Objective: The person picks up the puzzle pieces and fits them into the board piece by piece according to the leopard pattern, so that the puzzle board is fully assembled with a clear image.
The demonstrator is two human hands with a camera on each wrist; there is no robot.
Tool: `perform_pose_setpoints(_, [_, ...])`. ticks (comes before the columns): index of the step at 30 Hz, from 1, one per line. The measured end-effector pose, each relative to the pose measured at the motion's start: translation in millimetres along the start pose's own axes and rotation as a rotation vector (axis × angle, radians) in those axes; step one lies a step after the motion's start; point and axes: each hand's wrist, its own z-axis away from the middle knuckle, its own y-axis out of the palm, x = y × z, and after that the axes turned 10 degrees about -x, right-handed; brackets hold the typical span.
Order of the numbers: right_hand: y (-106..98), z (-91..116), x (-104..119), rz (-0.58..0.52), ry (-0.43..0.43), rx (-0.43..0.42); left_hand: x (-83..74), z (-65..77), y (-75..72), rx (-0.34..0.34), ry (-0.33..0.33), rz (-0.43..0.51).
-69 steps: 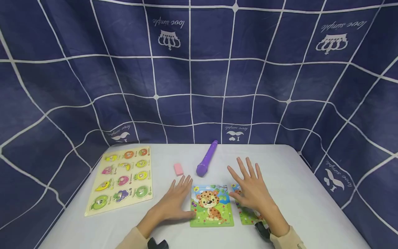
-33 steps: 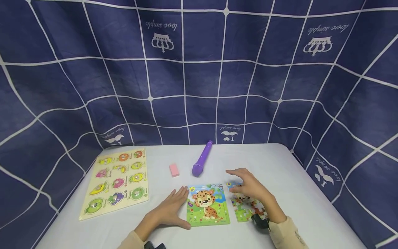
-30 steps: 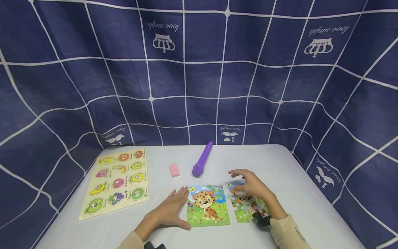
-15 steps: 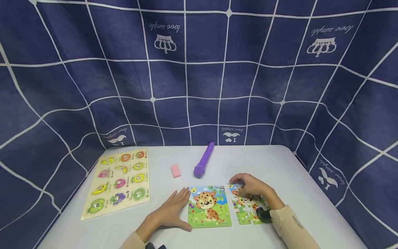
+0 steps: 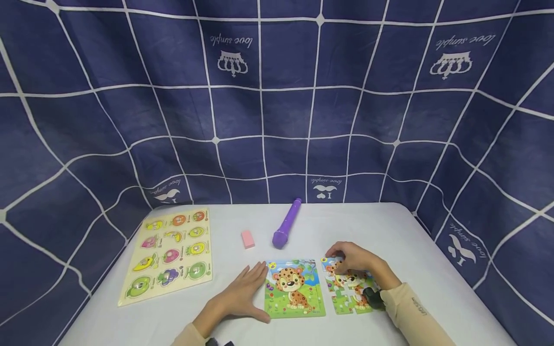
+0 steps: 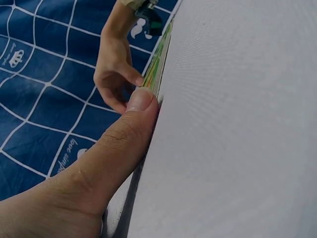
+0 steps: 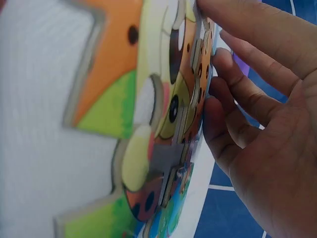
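A square leopard puzzle board lies in the middle of the white table in the head view. My left hand rests flat along its left edge, fingers straight and thumb by the near left corner. To the right, loosely joined leopard jigsaw pieces lie in a rough square with white gaps between some. My right hand arches over their far edge, fingers curled round it and thumb coming down on the upper pieces. Up close in the right wrist view, the fingers bend against the edge of the jigsaw pieces.
A wooden fruit puzzle board lies at the left of the table. Beyond the leopard board are a pink block and a purple toy microphone. A blue checked curtain rises behind the table and along its sides.
My right hand, spread above the jigsaw pieces at first, has come down and curled over their far edge. The left thumb has moved off the leopard board to its corner.
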Motion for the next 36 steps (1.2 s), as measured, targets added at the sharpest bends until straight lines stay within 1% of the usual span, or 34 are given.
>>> perform_pose_setpoints(4, [-2.6, -1.5, -0.8, -0.004, -0.022, 0.020, 0.4, -1.1, 0.1, 0.007, -0.008, 0.009])
perform_pose_setpoints(10, [-3.7, -5.7, 0.9, 0.033, -0.007, 0.025, 3.2, -3.1, 2.1, 0.010, -0.015, -0.011])
perform_pose_setpoints(16, [-3.2, -6.0, 3.8, 0.037, -0.008, 0.032, 4.3, -3.0, 3.7, 0.020, -0.029, -0.014])
perform_pose_setpoints(29, [-1.3, -4.6, 4.8, 0.034, 0.041, 0.007, 3.4, -2.6, 2.8, 0.025, -0.035, -0.010])
perform_pose_setpoints(36, [-2.7, -3.6, 6.6, 0.025, 0.021, -0.011, 1.9, -1.9, 1.1, 0.021, -0.029, 0.003])
